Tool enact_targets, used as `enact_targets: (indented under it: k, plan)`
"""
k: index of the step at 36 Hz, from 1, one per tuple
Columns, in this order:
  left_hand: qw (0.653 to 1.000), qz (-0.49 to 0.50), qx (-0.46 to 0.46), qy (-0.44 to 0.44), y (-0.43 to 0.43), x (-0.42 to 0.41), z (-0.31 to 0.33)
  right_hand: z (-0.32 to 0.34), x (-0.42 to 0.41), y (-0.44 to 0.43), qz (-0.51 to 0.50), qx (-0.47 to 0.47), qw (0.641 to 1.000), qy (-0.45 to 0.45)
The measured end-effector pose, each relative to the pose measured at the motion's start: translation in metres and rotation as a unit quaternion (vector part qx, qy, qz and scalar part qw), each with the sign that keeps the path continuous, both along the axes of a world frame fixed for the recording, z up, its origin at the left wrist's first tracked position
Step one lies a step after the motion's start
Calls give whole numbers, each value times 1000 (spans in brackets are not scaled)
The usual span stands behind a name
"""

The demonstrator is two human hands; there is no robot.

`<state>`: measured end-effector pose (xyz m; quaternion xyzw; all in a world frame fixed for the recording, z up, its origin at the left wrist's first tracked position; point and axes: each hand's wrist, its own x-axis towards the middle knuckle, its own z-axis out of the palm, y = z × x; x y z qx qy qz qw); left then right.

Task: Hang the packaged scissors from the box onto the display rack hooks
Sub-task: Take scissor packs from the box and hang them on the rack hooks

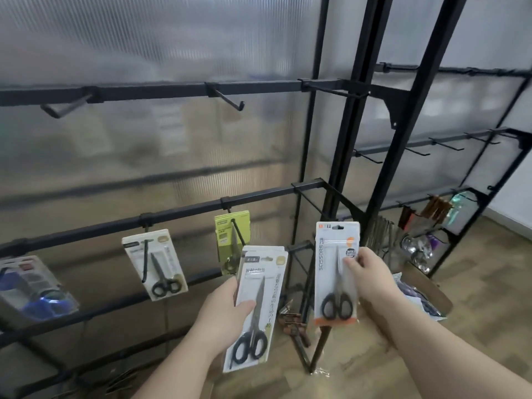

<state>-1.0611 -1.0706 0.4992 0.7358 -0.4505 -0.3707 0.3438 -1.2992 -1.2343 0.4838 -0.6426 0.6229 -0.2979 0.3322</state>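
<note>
My left hand (227, 308) grips a white card pack of black-handled scissors (254, 309) by its left edge, tilted. My right hand (367, 279) holds a second scissors pack with orange trim (335, 272) upright by its right edge. Both packs are in front of the black display rack (178, 211). On the middle rail, one scissors pack (157, 264) hangs from a hook, and a yellow-green pack (231, 236) hangs from the hook to its right. The rail's rightmost hook (312, 204) is bare. The top rail has three bare hooks (230, 100).
A blue-topped blister pack (34, 286) hangs at far left. A second rack (449, 145) stands at right with brown and teal items hanging low. A cardboard box (426, 292) with packets sits on the wooden floor at right. Brown items lie near the rack's foot.
</note>
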Motion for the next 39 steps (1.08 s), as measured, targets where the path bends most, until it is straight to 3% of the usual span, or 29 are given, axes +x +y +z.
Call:
enact_targets:
  k: [39]
  plan:
    - [1000,20,20,13,-56,-24,-27,-37,20,-83,50,48,998,0]
